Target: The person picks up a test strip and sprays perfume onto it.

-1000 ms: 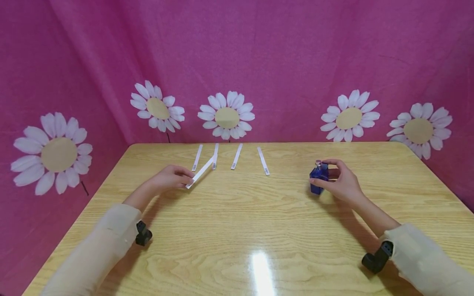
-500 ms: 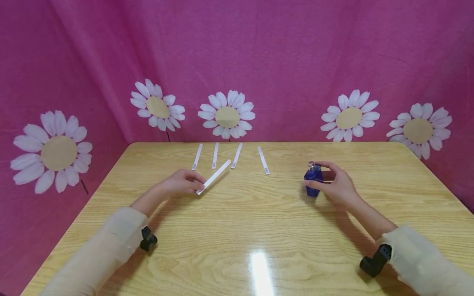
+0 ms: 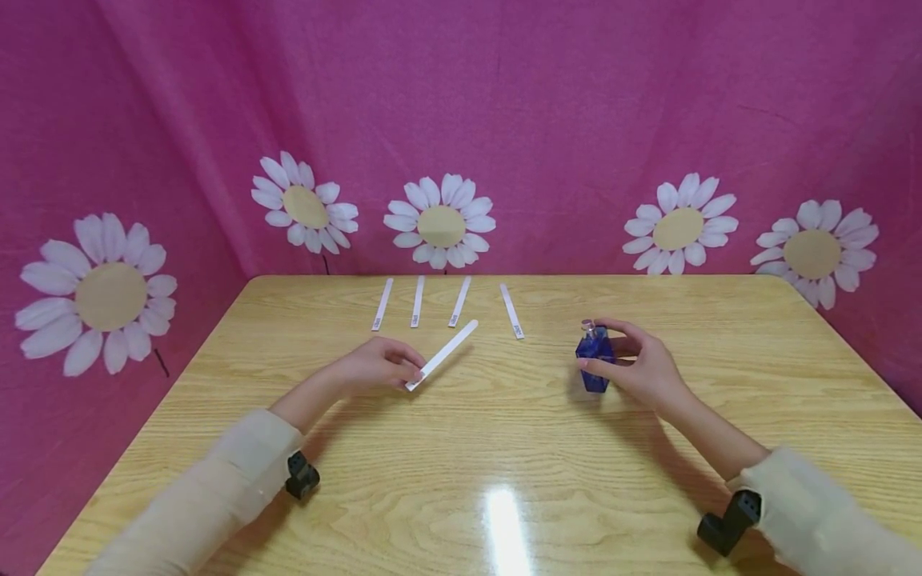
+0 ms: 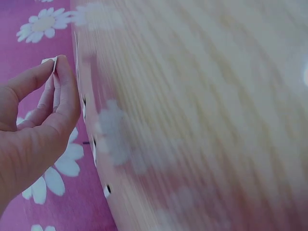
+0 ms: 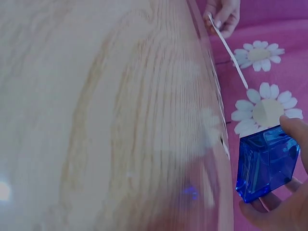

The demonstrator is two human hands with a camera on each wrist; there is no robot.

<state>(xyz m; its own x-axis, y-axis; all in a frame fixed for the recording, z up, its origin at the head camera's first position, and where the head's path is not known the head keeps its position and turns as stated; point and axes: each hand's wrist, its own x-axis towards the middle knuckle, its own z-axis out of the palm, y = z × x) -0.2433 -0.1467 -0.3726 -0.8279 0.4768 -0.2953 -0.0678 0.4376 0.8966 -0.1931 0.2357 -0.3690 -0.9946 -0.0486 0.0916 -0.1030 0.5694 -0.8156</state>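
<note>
My left hand (image 3: 380, 366) pinches the near end of a white paper strip (image 3: 448, 349) between thumb and fingers; the strip slants up and to the right above the table. In the left wrist view the strip's end (image 4: 54, 62) shows between the fingertips. On the right, my right hand (image 3: 644, 364) grips a blue glass perfume bottle (image 3: 595, 364) by its sides, with a shiny sprayer on top. The right wrist view shows the bottle's see-through body (image 5: 267, 163) between thumb and fingers, and the held strip (image 5: 231, 53) farther off in the left hand.
Several more white strips lie near the table's far edge, among them a leftmost strip (image 3: 382, 304) and a rightmost strip (image 3: 512, 311), each with small print at its near end. The wooden table (image 3: 461, 448) meets a pink curtain (image 3: 555, 120) with white flowers.
My left hand has carried its strip rightward and a little nearer, off the row of strips. My right hand has brought the bottle left and slightly nearer, so the two hands are closer together.
</note>
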